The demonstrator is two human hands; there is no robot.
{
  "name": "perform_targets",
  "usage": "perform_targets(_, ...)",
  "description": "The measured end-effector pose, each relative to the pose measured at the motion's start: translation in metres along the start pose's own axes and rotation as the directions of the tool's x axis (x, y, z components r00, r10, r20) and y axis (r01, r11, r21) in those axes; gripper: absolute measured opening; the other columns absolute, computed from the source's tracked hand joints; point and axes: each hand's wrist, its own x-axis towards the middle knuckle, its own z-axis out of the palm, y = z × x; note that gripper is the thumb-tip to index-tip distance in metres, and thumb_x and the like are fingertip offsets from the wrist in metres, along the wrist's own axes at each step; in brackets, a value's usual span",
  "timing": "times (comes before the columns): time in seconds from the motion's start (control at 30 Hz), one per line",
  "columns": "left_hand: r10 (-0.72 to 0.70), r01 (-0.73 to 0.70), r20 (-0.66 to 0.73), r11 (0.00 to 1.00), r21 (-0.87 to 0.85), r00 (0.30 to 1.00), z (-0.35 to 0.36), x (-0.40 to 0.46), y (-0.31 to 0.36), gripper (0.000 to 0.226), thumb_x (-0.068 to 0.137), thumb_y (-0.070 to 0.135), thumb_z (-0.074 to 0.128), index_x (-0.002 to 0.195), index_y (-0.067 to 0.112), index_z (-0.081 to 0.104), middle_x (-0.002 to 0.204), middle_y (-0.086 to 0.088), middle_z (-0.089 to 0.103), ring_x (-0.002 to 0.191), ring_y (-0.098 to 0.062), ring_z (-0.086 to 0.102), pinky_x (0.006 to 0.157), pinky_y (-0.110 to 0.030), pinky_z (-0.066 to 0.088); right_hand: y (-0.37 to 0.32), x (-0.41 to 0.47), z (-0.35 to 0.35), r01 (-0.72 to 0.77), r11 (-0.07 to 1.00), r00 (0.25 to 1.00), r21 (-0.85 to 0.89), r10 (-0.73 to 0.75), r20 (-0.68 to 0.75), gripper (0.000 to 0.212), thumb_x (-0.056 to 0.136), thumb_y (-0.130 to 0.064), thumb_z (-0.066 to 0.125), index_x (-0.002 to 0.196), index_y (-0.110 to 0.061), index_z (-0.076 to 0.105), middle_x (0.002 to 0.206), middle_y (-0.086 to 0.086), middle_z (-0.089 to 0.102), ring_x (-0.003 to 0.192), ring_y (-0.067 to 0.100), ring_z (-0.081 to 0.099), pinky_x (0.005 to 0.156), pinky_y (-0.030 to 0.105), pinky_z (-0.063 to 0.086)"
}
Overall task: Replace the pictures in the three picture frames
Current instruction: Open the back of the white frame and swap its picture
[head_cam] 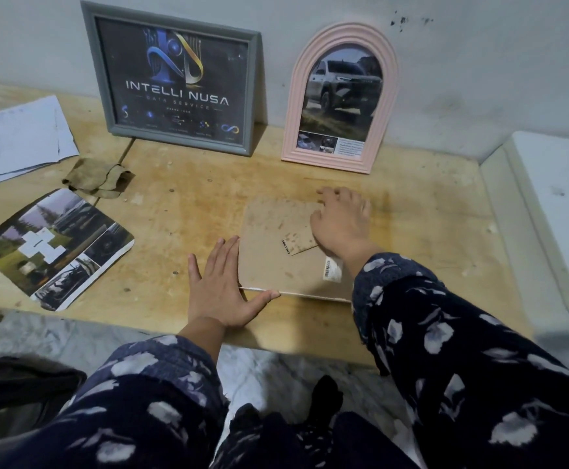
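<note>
- Patterned sleeves (479, 350) lowest in view.
- Left hand (222, 286) flat, fingers spread, against face-down frame (276, 262), holding nothing.
- Right hand (340, 221) presses its backing, gripping nothing.
- Grey frame (174, 79), pink frame (340, 99) upright against wall.
- Loose photo (56, 248) left on table (181, 204).

Dark poster in grey rectangular picture frame (174, 79) reads "INTELLI NUSA", "DATA SERVICE" beneath. White barcode sticker (332, 269) on brown frame backing board (276, 262): digits illegible.

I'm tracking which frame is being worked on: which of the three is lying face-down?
The third frame, flat on the table under both hands, brown backing board up. The grey frame and pink arched frame stand upright against the wall.
</note>
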Motion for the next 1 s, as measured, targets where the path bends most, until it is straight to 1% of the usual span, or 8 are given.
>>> perform_targets(0.1,0.004,-0.004,-0.003,1.000,-0.006,1.000,0.001,0.000,0.000,0.114,0.066,0.093,0.024,0.154,0.021,0.012,0.160,0.009,0.014,0.149,-0.012,0.003,0.116,-0.057,-0.002,0.017,-0.009,-0.005,-0.190,0.975,0.981,0.111,0.193,-0.011,0.057,0.094,-0.035,0.040,0.146,-0.018,0.025,0.148,0.009,0.032,0.136,0.029,0.028,0.111,0.047,0.024)
perform_targets(0.2,0.003,-0.003,-0.010,1.000,0.014,1.000,0.002,0.000,0.000,0.115,0.066,0.093,0.023,0.154,0.020,0.013,0.160,0.007,0.015,0.149,-0.013,0.004,0.116,-0.057,0.000,0.033,-0.016,0.000,-0.430,0.813,0.902,0.393,0.411,0.135,0.054,0.095,-0.035,0.038,0.144,-0.014,0.032,0.145,0.010,0.038,0.130,0.032,0.038,0.104,0.045,0.035)
perform_targets(0.27,0.005,-0.005,-0.004,1.000,0.031,1.000,0.002,-0.001,0.000,0.115,0.066,0.094,0.022,0.154,0.020,0.011,0.161,0.007,0.013,0.149,-0.012,0.003,0.116,-0.056,-0.001,0.038,-0.027,0.005,-0.443,0.710,0.892,0.547,0.408,0.192,0.046,0.094,-0.030,0.036,0.139,-0.017,0.041,0.133,0.009,0.052,0.113,0.029,0.053,0.088,0.035,0.045)
perform_targets(0.37,-0.004,0.003,0.008,0.999,0.048,1.000,0.003,-0.002,-0.002,0.116,0.067,0.094,0.020,0.154,0.019,0.010,0.161,0.007,0.011,0.149,-0.012,0.002,0.116,-0.056,-0.001,0.040,-0.037,0.005,-0.420,0.643,0.895,0.641,0.412,0.174,0.032,0.095,-0.022,0.037,0.120,-0.016,0.056,0.108,0.007,0.063,0.088,0.022,0.059,0.067,0.030,0.046)
perform_targets(0.53,-0.002,0.002,0.035,1.000,0.012,0.999,-0.002,-0.002,0.003,0.116,0.066,0.094,0.009,0.155,0.019,0.004,0.162,0.007,0.006,0.149,-0.011,-0.001,0.115,-0.058,-0.009,0.045,-0.040,0.015,-0.484,0.522,0.847,0.702,0.481,0.227,0.053,0.069,-0.049,0.037,0.117,-0.040,0.059,0.113,-0.003,0.064,0.100,0.025,0.060,0.087,0.043,0.052)
perform_targets(0.67,-0.033,0.028,-0.057,0.996,-0.080,0.998,-0.013,-0.001,0.008,0.103,0.074,0.084,0.009,0.152,0.017,0.023,0.158,0.001,0.025,0.147,-0.017,0.016,0.114,-0.059,-0.006,0.050,-0.032,0.022,-0.478,0.519,0.857,0.709,0.452,0.247,0.066,0.053,-0.060,0.035,0.117,-0.058,0.050,0.109,-0.007,0.068,0.096,0.028,0.064,0.088,0.047,0.053)
perform_targets(0.83,-0.028,0.012,-0.240,0.998,-0.070,0.970,-0.028,0.027,0.037,0.082,0.081,0.072,0.023,0.130,0.011,0.048,0.128,-0.007,0.054,0.122,-0.025,0.046,0.107,-0.045,0.026,0.043,-0.027,-0.019,-0.435,0.446,0.847,0.782,0.498,0.187,0.066,0.064,-0.048,0.049,0.130,-0.045,0.049,0.129,-0.004,0.049,0.104,0.026,0.059,0.092,0.046,0.051)
perform_targets(1.0,0.090,-0.102,-0.186,0.993,-0.056,0.978,-0.026,0.055,0.100,0.082,0.078,0.071,0.020,0.129,0.013,0.048,0.129,-0.005,0.051,0.125,-0.023,0.041,0.109,-0.042,0.022,0.086,-0.024,-0.049,-0.495,0.551,0.793,0.671,0.603,0.090,0.067,0.080,-0.027,0.048,0.146,-0.027,0.034,0.142,0.006,0.031,0.123,0.032,0.044,0.103,0.046,0.042)
